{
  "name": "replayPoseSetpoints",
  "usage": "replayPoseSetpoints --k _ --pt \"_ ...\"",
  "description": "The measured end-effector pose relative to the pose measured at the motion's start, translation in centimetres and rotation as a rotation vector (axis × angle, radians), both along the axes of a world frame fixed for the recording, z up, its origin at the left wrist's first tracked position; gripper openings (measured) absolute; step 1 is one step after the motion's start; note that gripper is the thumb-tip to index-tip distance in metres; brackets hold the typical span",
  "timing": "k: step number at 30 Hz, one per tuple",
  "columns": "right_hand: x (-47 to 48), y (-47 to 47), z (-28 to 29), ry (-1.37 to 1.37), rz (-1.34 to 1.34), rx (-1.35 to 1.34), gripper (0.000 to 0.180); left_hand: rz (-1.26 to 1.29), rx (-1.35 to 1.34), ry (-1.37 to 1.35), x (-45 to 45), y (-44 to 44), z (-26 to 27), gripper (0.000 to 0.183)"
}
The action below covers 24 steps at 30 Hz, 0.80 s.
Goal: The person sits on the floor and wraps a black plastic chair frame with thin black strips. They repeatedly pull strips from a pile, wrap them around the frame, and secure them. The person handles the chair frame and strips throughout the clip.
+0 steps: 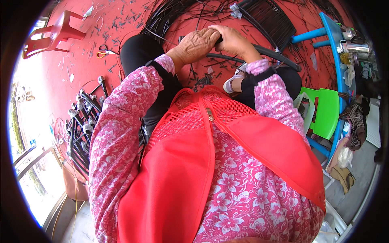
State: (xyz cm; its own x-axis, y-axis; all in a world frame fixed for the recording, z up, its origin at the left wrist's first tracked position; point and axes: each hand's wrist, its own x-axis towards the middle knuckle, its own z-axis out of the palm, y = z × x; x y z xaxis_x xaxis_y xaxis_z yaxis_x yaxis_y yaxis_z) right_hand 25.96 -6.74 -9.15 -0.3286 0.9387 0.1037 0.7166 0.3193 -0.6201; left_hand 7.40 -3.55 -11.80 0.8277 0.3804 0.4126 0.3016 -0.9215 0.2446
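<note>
My left hand [197, 43] and my right hand [233, 42] meet above the floor in front of my knees. Their fingers curl together over a dark piece [218, 40], most of which they hide. It appears to belong to a black tubular frame [273, 56], whose bars run out below my right hand toward my right knee. How the frame continues under the hands cannot be made out. Black flat strips [170, 16] lie in a tangled bundle just beyond my left hand.
Orange-handled scissors [104, 52] and black offcuts lie on the red floor [76, 42]. Black frames [83, 121] are piled at left, near a red plastic stool [54, 33]. A black woven panel [269, 21], a blue table [332, 54] and a green plastic chair [326, 114] stand at right.
</note>
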Motion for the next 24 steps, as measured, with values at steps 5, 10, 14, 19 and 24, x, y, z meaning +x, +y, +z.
replayPoseSetpoints --k 5,10,14,19,24 --pt "-0.5 -6.0 -1.1 0.331 -0.414 0.453 0.053 0.126 -0.090 0.057 0.4 -0.8 0.3 0.031" --pt "-0.9 -10.5 -4.6 0.686 -0.819 -0.101 0.043 0.210 -0.180 -0.056 1.1 -0.7 0.9 0.029" --pt "-1.9 -7.9 -5.4 0.838 -0.583 -0.249 0.039 0.217 -0.125 -0.054 2.1 -0.7 2.4 0.031" --pt "-4.2 -4.0 -2.5 1.257 -0.288 -0.234 0.027 0.269 -0.064 -0.074 2.8 0.8 6.4 0.037" --pt "-5.8 -3.5 0.0 1.175 -0.569 -0.121 0.032 0.428 -0.091 -0.050 1.2 3.0 10.6 0.040"
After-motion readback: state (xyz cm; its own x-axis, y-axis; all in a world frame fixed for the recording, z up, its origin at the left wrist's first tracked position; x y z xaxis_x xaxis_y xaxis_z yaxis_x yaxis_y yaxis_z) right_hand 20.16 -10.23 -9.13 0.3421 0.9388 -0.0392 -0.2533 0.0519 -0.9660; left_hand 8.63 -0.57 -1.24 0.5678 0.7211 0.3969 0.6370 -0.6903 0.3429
